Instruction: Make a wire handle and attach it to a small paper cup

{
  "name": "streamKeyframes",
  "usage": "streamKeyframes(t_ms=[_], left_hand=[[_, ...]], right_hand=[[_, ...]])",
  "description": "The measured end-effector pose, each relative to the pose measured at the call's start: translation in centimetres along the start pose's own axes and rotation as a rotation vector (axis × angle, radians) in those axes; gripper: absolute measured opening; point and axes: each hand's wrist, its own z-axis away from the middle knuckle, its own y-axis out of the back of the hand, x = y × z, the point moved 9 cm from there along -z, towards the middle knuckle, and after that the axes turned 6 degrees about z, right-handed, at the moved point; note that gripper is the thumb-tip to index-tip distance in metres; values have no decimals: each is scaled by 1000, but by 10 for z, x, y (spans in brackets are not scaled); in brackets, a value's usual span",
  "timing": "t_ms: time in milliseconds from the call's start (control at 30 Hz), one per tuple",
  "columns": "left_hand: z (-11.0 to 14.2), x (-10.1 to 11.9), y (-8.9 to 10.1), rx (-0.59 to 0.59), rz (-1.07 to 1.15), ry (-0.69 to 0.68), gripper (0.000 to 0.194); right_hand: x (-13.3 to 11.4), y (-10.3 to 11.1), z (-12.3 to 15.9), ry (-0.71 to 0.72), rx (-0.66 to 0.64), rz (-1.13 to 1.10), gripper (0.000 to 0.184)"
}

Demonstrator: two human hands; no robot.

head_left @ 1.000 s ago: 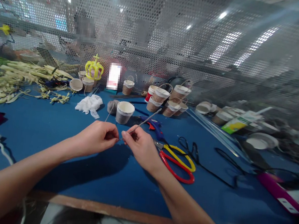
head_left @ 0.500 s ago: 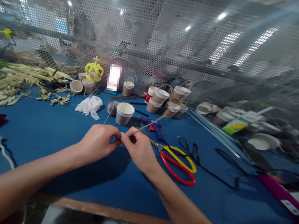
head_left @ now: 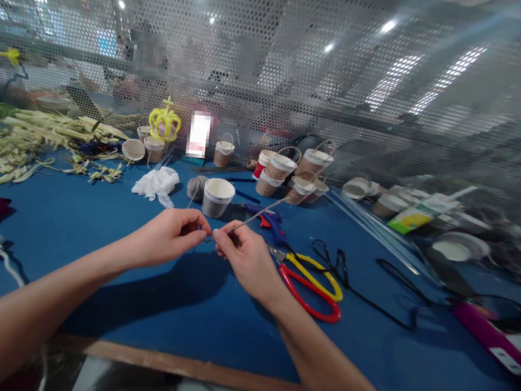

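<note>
My right hand [head_left: 248, 258] pinches a thin grey yarn-wrapped stem [head_left: 261, 212] near its lower end; the stem slants up to the right. At that end, my left hand [head_left: 177, 234] has thumb and forefinger closed on a fine grey yarn [head_left: 191, 198], which runs back toward the ball of grey yarn [head_left: 196, 187]. The fingertips of both hands nearly meet above the blue table. Just beyond them stands a grey-wrapped paper cup [head_left: 218, 198] with a white rim. Scissors [head_left: 312, 279] with one yellow and one red handle lie beside my right wrist.
A blue glue gun [head_left: 274, 224] lies behind my right hand. Small wrapped baskets [head_left: 300, 190], a lit phone [head_left: 199, 134] and a yellow crown [head_left: 164, 123] stand along the perforated metal screen. Crumpled white plastic [head_left: 156, 184] lies left; a magenta power strip [head_left: 489, 340] is at right.
My left hand has shifted slightly, with its fingers straighter and a small gap opening between the fingertips of both hands. The stem stays in my right hand.
</note>
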Motion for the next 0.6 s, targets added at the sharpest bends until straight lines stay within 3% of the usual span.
streamKeyframes(t_ms=[233, 600], left_hand=[[6, 12, -2, 43, -110, -54, 12], [6, 19, -6, 65, -302, -56, 16]], right_hand=[[5, 5, -1, -56, 58, 13, 22], [2, 10, 0, -30, 158, 54, 26]])
